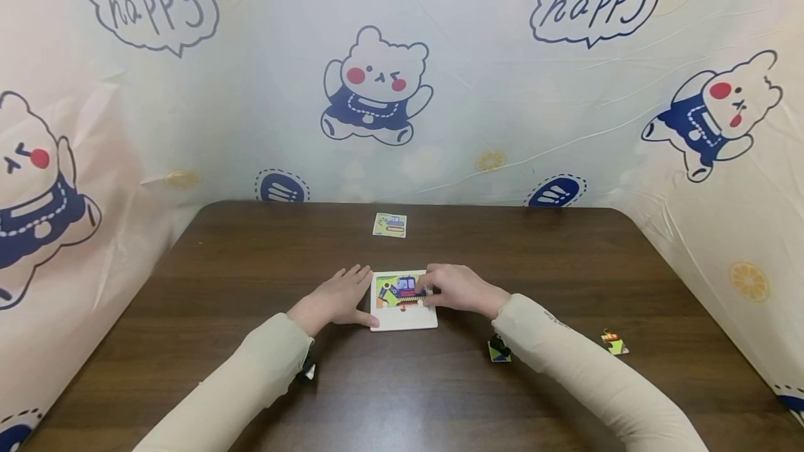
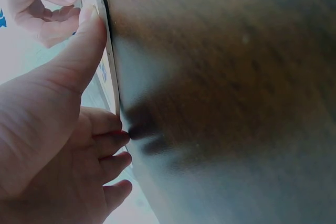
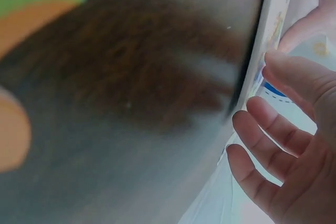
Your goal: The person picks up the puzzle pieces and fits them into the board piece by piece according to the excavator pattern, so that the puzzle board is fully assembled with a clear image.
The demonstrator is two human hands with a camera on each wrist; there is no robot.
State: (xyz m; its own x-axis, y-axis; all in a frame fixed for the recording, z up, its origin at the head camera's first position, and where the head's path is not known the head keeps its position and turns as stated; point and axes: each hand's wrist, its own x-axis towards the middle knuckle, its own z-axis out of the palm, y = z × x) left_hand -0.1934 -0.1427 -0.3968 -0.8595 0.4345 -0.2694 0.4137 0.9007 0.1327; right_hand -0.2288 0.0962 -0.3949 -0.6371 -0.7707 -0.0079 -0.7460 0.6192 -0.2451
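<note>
A white puzzle board [image 1: 404, 322] lies flat on the brown table, with a colourful excavator picture [image 1: 399, 291] in its upper part. My left hand [image 1: 339, 297] rests against the board's left side, thumb on the front left corner and the other fingers stretched along the edge. My right hand [image 1: 461, 289] is over the board's right side, its index finger and thumb touching the right part of the picture. In the right wrist view, the other fingers of the right hand [image 3: 294, 135] are loosely bent. No piece shows between its fingertips.
A square excavator picture card [image 1: 389, 224] lies behind the board. One loose puzzle piece [image 1: 615, 342] lies to the right of the right forearm. Another green piece [image 1: 500, 352] is partly hidden under the right wrist. A printed cloth [image 1: 477, 89] hangs around the table.
</note>
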